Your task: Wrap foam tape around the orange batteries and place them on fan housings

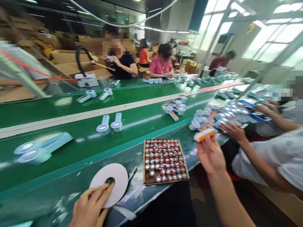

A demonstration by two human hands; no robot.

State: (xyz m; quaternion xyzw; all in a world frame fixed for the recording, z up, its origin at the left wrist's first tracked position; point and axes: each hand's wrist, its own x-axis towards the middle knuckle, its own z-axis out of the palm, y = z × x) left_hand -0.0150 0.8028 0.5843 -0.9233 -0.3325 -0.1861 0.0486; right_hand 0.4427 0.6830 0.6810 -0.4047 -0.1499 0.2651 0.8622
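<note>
My left hand [92, 205] is on a flat white roll [106, 176], perhaps labels or tape, lying on the bench edge. Its fingertips reach the dark centre hole and the thumb is by the near rim. My right hand [211, 154] is raised right of the tray, pinching a small orange-and-white pack [204, 135] between thumb and fingers. Between my hands lies a shallow cardboard tray [146, 181] with rows of upright, cylindrical batteries [165, 157]; a gap shows at its near left corner. A thin strip sticks out beside the roll.
A green conveyor belt [78, 142] runs past the bench, carrying pale blue round-headed devices [103, 127]. Many more devices [224, 113] are heaped at right, where a co-worker's hand [233, 130] reaches in. Other people sit across the belt. A white box with a black hose [86, 80] stands at the far left.
</note>
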